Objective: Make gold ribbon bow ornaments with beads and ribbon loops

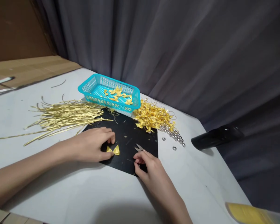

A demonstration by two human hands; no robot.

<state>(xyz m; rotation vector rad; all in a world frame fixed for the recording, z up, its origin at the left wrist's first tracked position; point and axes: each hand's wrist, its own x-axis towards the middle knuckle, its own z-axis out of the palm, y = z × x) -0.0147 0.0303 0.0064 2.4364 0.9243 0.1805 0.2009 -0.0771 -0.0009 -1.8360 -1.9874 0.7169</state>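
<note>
While I watch over the remote feed, a long spread of loose gold strips [63,118] fills the left of the white table [18,105], and I read these as material still unworked. Next along, the left hand [91,144] rests on a black mat [130,133], its fingers closed over the middle of a yellow bow [113,150], whose two wings show just below them. Behind it, a teal basket [107,77] holds a few finished bows, and a larger heap of bows [151,116] lies just beside it, so much looks done. Small snips [138,148] sit at the right hand [149,165], its fingers drawn together; I cannot tell whether they grip the snips. Steel beads [172,133] lie farther right.
</note>
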